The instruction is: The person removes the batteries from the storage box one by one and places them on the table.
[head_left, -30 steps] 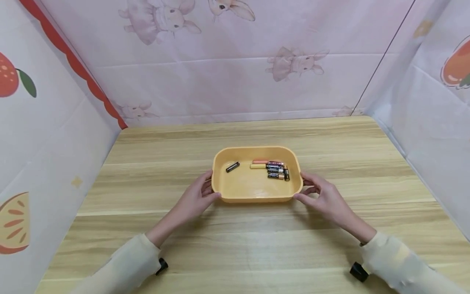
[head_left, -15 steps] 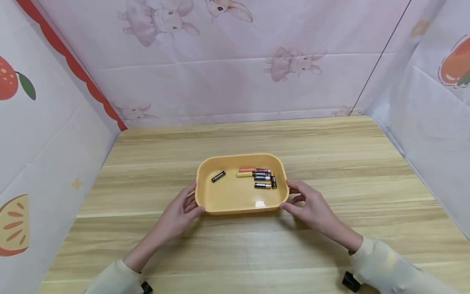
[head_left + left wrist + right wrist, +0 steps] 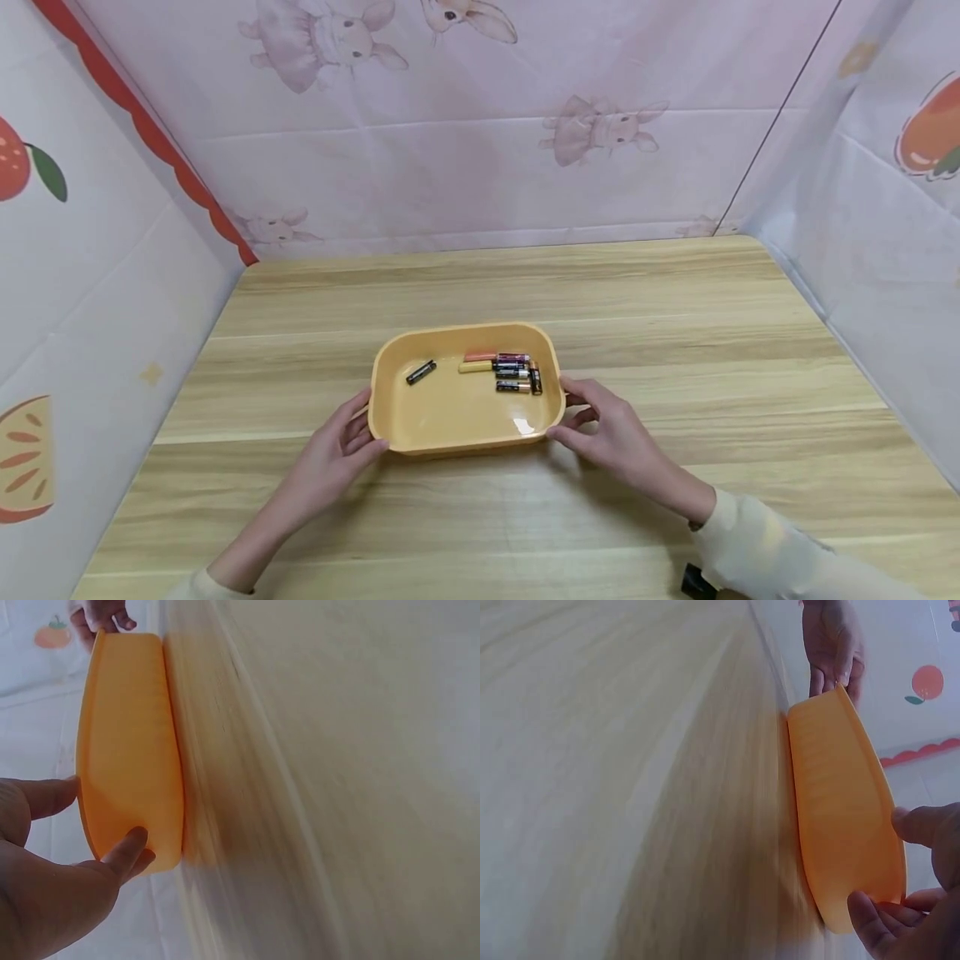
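Both hands hold a yellow plastic bin (image 3: 442,421) by its two ends, low over the wooden table. My left hand (image 3: 330,450) grips the left end, thumb at the near corner of the rim and fingers along the outer wall. At the right end, my right hand (image 3: 611,433) does the same, thumb by the near corner. Inside the bin, one dark battery (image 3: 421,372) lies alone at the left. Several batteries (image 3: 513,387) are bunched toward the right, with an orange stick-like piece (image 3: 480,355) and a yellow one (image 3: 476,367) beside them.
The pale wooden table (image 3: 465,533) spreads out around the bin. A pink rabbit-print cloth (image 3: 450,183) stands behind its far edge. Fruit-print cloth walls rise on the left (image 3: 112,333) and the right (image 3: 885,250).
Both hands have carried the bin to the left and nearer to me, and it now sits slightly turned. The batteries have kept their arrangement inside.
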The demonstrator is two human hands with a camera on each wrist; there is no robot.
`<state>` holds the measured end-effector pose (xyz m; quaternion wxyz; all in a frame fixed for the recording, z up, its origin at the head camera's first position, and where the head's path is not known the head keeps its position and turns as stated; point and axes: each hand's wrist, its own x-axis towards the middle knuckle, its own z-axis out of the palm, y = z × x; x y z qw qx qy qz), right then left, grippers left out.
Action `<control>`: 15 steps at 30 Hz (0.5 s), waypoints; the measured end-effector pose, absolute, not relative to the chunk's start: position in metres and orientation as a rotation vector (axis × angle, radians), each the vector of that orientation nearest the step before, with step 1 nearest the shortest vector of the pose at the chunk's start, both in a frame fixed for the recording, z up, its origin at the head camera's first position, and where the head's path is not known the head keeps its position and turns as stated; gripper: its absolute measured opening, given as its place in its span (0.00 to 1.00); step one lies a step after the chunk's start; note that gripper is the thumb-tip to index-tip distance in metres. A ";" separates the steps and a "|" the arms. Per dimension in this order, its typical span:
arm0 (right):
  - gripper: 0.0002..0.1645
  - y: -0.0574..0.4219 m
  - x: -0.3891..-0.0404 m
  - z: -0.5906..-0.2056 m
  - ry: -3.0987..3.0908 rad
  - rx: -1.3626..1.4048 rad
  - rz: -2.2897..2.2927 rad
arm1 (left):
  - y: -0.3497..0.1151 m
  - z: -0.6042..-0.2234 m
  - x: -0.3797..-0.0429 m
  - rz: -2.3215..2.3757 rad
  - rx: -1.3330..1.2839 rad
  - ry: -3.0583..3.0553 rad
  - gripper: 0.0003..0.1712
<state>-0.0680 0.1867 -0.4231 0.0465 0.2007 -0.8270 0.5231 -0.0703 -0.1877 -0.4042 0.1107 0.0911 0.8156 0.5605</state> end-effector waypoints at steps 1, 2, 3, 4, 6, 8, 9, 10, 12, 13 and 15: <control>0.38 0.185 -0.067 -0.423 -2.524 0.615 1.599 | -0.190 -0.404 -0.070 1.650 0.264 2.390 0.43; 0.38 0.183 -0.066 -0.423 -2.524 0.620 1.599 | -0.192 -0.404 -0.069 1.657 0.260 2.382 0.44; 0.38 0.181 -0.065 -0.423 -2.524 0.627 1.599 | -0.193 -0.403 -0.068 1.661 0.256 2.376 0.44; 0.37 0.179 -0.064 -0.423 -2.524 0.631 1.595 | -0.195 -0.403 -0.068 1.666 0.257 2.371 0.44; 0.37 0.176 -0.062 -0.423 -2.527 0.637 1.581 | -0.199 -0.402 -0.066 1.677 0.259 2.359 0.44; 0.36 0.173 -0.061 -0.423 -2.529 0.643 1.569 | -0.203 -0.400 -0.063 1.678 0.256 2.349 0.45; 0.36 0.172 -0.060 -0.422 -2.530 0.648 1.566 | -0.204 -0.400 -0.062 1.674 0.255 2.350 0.45; 0.36 0.171 -0.059 -0.422 -2.534 0.650 1.562 | -0.206 -0.400 -0.061 1.674 0.258 2.347 0.45; 0.35 0.168 -0.057 -0.422 -2.536 0.658 1.563 | -0.209 -0.400 -0.059 1.676 0.254 2.339 0.46; 0.35 0.168 -0.056 -0.422 -2.539 0.661 1.567 | -0.210 -0.400 -0.058 1.672 0.251 2.340 0.46; 0.34 0.166 -0.054 -0.422 -2.541 0.669 1.568 | -0.213 -0.401 -0.055 1.665 0.253 2.342 0.46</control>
